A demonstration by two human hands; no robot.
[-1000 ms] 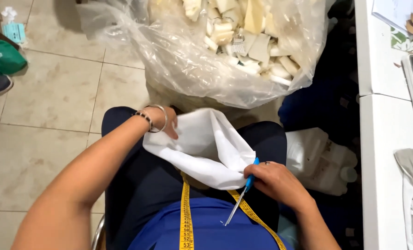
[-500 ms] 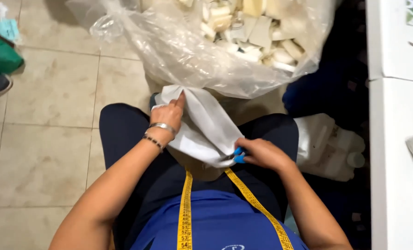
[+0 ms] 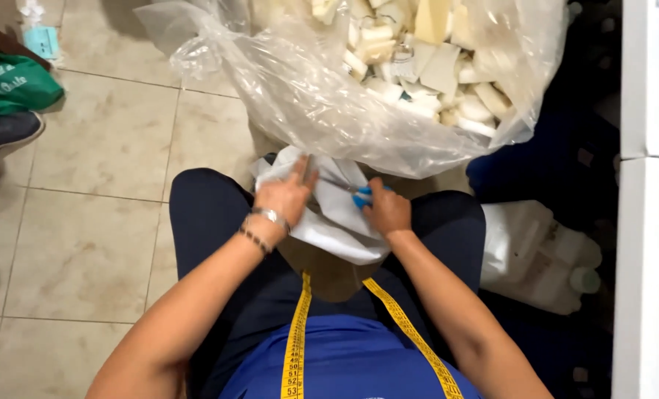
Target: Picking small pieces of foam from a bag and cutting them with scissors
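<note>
Nearest to me, a yellow measuring tape [image 3: 297,347] hangs around the neck and falls in two strips over the blue shirt, so it is close without occupying a hand. I sit with the knees apart in dark trousers, and the lap serves as a work surface. On it lies a piece of white fabric [image 3: 337,225], folded and crumpled, between both hands. My left hand [image 3: 285,196] presses flat on the upper part of the cloth with the fingers spread; I think this keeps the material tight and steady. My right hand [image 3: 385,210] is closed around the blue handle of the scissors [image 3: 362,196], just beside the cloth edge; the blades are hidden, so I cannot tell if they cut. Directly beyond the knees stands a large clear plastic bag of pale foam pieces [image 3: 388,81], near enough to reach. At the right a white plastic jug [image 3: 540,255] lies on the floor beside a white cabinet [image 3: 650,222].
</note>
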